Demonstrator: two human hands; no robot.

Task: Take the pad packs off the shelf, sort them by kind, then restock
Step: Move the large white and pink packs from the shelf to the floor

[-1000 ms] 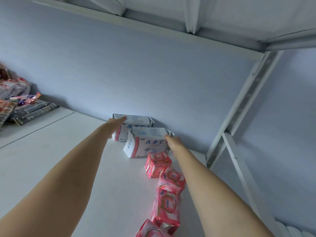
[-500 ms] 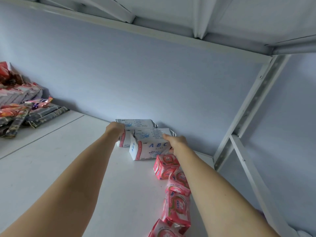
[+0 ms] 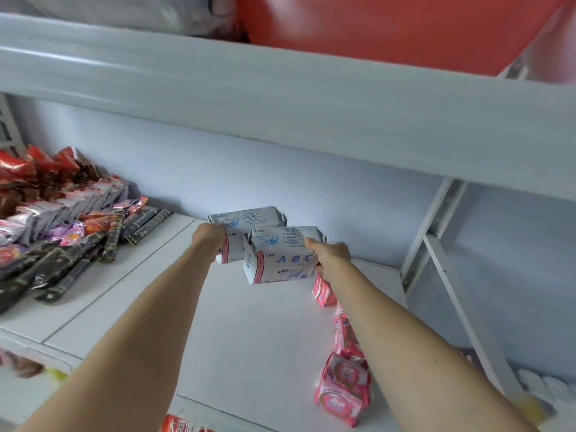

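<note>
View dropped, upper shelf edge (image 3: 280, 98) now visible, white shelf (image 3: 249, 332), pale wall (image 3: 280, 179)

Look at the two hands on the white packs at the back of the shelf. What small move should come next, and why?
Probably draw both packs forward off the shelf together. The left hand grips the rear white-and-blue plastic pad pack, and the right hand grips the front white "ABC" pad pack. Both packs appear to sit on the white shelf board, so removal is not yet done.

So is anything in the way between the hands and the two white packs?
No. The left hand already grips the back white pack, and the right hand grips the front white pack.
</note>
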